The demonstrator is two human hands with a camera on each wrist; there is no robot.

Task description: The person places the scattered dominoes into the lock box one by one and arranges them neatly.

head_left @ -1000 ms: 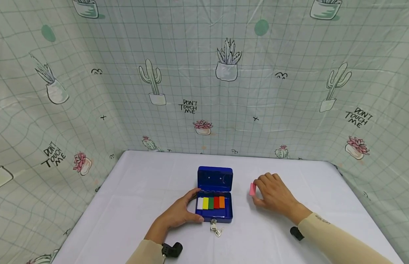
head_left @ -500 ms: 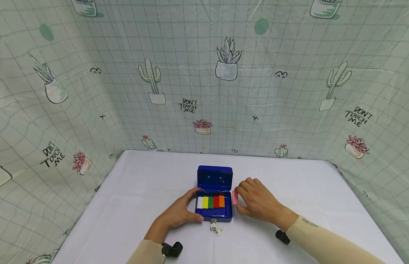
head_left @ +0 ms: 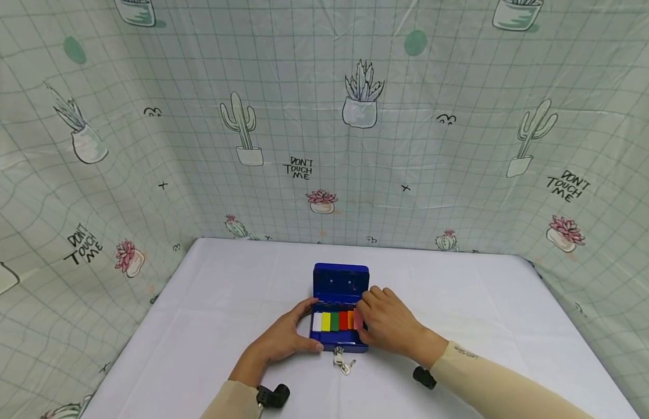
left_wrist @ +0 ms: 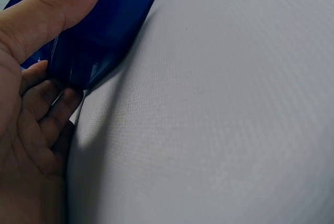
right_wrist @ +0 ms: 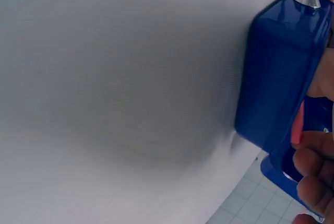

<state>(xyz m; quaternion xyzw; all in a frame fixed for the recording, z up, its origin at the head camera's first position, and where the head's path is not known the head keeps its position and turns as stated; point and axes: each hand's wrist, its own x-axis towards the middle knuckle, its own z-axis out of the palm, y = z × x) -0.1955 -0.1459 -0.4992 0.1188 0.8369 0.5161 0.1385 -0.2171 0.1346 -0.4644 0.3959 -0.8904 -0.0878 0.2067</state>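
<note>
A small blue cash box stands on the white table, its lid raised at the back. Inside, a row of coloured blocks runs left to right: white, yellow, green, red and orange. My left hand grips the box's left side, thumb at the front corner and fingers toward the back. My right hand pinches a pink block over the box's right end, beside the orange one. The right wrist view shows the pink block just inside the box wall.
A key with a keyring hangs from the lock at the box's front. White cloth covers the table. Behind and at the sides hangs a grid-patterned curtain with printed cacti.
My right hand has carried the pink block leftward from the table on the right, past the box's right edge, to the end of the row. The left hand and box have stayed put.
</note>
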